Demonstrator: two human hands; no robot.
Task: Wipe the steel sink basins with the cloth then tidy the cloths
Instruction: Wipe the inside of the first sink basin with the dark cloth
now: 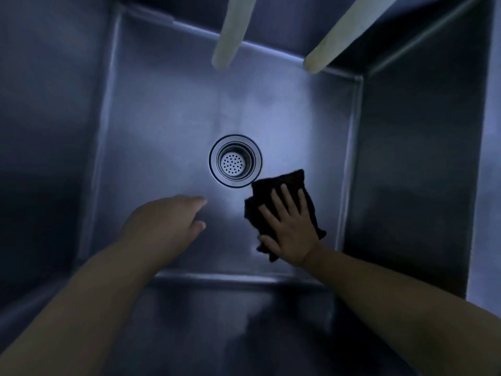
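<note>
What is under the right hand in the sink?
A dark cloth lies flat under the right hand on the basin floor. The steel beneath it is covered.

Two bare forearms are seen, with no sleeves, gloves, watch or rings worn. The left hand is shown with short, plain nails on thumb and forefinger. The fingers of the right hand are likewise unadorned.

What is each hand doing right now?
Left hand: open, empty, over the steel sink basin.
Right hand: open, fingers spread, pressing the dark folded cloth flat on the basin floor.
</note>
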